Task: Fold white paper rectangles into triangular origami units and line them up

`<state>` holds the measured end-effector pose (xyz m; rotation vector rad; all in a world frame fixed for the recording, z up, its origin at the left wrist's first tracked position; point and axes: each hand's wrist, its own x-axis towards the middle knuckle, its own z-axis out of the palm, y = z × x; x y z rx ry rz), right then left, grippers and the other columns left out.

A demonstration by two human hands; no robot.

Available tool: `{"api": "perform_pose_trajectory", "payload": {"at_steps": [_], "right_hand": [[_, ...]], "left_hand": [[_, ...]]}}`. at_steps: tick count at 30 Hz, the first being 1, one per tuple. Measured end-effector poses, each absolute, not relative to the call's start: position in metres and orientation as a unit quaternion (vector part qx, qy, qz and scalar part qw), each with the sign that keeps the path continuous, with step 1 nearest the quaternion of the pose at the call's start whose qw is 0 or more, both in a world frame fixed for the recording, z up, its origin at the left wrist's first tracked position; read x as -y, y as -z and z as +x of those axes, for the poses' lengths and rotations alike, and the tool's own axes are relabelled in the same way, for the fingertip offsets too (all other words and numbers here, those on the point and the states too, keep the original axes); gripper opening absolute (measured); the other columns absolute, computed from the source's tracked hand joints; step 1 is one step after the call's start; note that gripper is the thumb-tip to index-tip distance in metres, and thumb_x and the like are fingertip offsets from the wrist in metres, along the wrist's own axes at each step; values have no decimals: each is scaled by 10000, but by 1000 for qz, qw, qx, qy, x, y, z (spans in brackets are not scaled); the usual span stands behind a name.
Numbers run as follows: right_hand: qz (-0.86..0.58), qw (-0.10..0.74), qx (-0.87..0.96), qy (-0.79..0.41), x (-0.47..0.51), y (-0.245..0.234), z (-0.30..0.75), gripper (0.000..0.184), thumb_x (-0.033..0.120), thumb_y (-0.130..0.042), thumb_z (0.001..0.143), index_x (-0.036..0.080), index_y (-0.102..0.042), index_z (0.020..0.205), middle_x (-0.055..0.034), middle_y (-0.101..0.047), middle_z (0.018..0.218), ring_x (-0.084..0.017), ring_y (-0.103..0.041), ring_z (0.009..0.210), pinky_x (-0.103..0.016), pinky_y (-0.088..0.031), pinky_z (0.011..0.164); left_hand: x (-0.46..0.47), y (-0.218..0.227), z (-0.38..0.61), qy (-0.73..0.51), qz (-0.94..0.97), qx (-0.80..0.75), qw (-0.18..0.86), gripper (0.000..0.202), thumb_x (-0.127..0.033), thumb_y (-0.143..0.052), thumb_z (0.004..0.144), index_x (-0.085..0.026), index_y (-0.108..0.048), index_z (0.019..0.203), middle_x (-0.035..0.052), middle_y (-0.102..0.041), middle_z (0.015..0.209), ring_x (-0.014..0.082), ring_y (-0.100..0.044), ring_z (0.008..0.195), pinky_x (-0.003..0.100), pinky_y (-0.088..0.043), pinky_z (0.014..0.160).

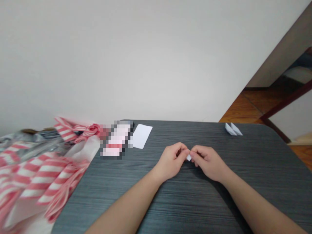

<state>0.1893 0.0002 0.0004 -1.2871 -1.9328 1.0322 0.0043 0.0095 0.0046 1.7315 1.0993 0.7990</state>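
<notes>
White folded paper scrap sits at frame centre, pinched between the fingertips of the left hand and right hand, just above the dark table. Creasing well likely needs aligned edges and firm, even pressure.

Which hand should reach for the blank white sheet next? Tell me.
Left, probably. The white sheet lies on the table up-left of the left hand; the right hand would have to cross over. Both pinch a small paper piece.

2 bare forearms, left hand and right hand (no sleeves, no rings)
</notes>
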Motion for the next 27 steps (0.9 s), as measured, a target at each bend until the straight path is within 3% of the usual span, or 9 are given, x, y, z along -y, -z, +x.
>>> {"api": "perform_pose_trajectory", "payload": {"at_steps": [18,27], "right_hand": [[-463,346,742,-340,2,-1,184,265,236,-511,940,191,-581,688,13,-570,629,-135,-538,596,-258,-402,609],[-482,357,720,-349,3,0,183,308,265,-487,954,199,-526,656,8,-573,641,-139,-532,605,-260,-403,615]], "left_hand": [[-7,-5,3,-355,674,-448,469,312,-311,-476,939,-173,-599,688,-35,-526,536,107,-489,526,216,-387,553],[-6,-3,4,-368,693,-455,420,301,-324,-479,949,-178,-617,724,-24,-546,550,123,-518,577,223,-396,582]]}}
